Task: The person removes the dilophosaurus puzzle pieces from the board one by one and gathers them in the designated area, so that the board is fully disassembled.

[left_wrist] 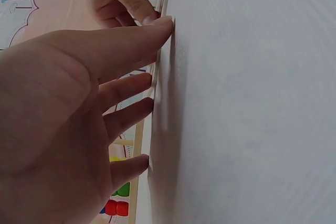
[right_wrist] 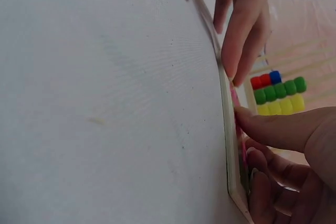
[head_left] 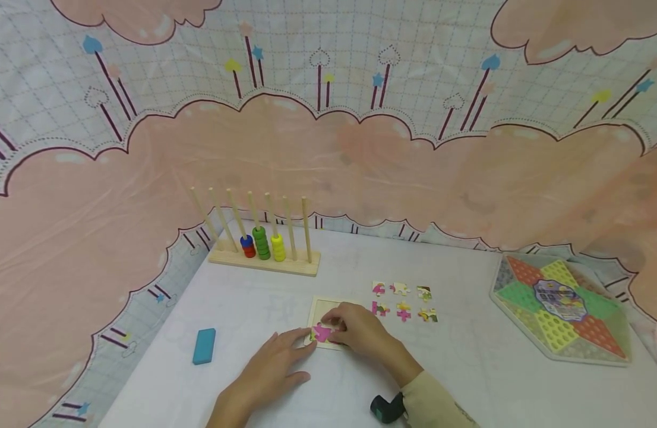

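Note:
A small wooden puzzle tray (head_left: 320, 309) lies on the white table, pink puzzle pieces (head_left: 322, 333) in its lower part. The left hand (head_left: 272, 365) has its fingers extended, fingertips at the tray's left edge and beside the pink pieces; in the left wrist view this hand (left_wrist: 63, 108) is spread low over the table. The right hand (head_left: 363, 333) reaches over the tray's right side with curled fingers. In the right wrist view, the right hand (right_wrist: 294, 161) pinches a pink-edged piece at the tray rim (right_wrist: 229, 145); its fingers mostly hide that piece.
Several loose puzzle pieces (head_left: 403, 311) lie in two rows right of the tray. Behind stands a wooden peg rack (head_left: 264, 263) with coloured beads. A blue block (head_left: 204, 346) is at left, a patterned hexagonal box (head_left: 561, 306) at far right, and a dark green-black object (head_left: 386, 410) near the right sleeve.

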The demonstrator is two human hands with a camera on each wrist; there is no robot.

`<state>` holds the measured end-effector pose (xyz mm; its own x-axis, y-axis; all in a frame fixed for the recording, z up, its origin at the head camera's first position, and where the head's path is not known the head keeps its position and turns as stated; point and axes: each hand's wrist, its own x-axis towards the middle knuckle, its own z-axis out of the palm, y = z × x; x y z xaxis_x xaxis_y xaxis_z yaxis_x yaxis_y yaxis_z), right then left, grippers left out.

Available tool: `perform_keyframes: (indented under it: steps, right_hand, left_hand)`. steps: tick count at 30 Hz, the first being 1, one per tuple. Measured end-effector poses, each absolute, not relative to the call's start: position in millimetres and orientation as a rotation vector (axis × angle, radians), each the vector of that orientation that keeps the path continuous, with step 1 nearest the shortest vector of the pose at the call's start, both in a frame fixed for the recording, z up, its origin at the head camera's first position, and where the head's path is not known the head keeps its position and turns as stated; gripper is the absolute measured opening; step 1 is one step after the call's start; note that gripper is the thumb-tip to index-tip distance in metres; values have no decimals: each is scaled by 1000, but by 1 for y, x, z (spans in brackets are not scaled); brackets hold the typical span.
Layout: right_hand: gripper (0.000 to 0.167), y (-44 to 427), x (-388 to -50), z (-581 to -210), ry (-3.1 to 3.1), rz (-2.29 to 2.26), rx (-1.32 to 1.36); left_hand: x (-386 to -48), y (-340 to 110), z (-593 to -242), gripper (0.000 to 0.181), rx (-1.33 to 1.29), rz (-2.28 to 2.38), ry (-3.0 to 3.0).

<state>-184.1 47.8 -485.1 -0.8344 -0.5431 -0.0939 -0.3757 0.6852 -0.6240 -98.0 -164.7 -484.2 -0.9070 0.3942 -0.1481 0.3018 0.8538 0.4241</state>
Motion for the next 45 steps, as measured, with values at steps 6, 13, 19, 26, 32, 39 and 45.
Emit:
perform_keyframes:
  steps: [6, 13, 19, 26, 32, 39, 45]
  right_hand:
    - [27, 47, -188, -483, 2580, -833, -784]
    - [26, 45, -191, -481, 2544, -805, -794]
    - [26, 43, -192, -479, 2550, -760, -821]
    - [25, 42, -193, -480, 2546, -793, -825]
    - [25, 41, -193, -485, 2494, -888, -774]
    - [34, 41, -192, -490, 2532, -850, -781]
    - [32, 41, -191, -489, 2553, -840, -800]
  left_hand:
    - [-99, -167, -484, 55, 489, 573, 2796]
    - [-102, -173, -483, 57, 454, 623, 2747]
    - [-102, -173, -484, 57, 471, 625, 2754]
    - [-102, -173, -485, 56, 473, 623, 2758]
    - [-102, -173, -486, 56, 469, 612, 2763]
    - [-102, -172, -487, 56, 468, 598, 2777]
    - [-102, -172, -488, 55, 481, 603, 2781]
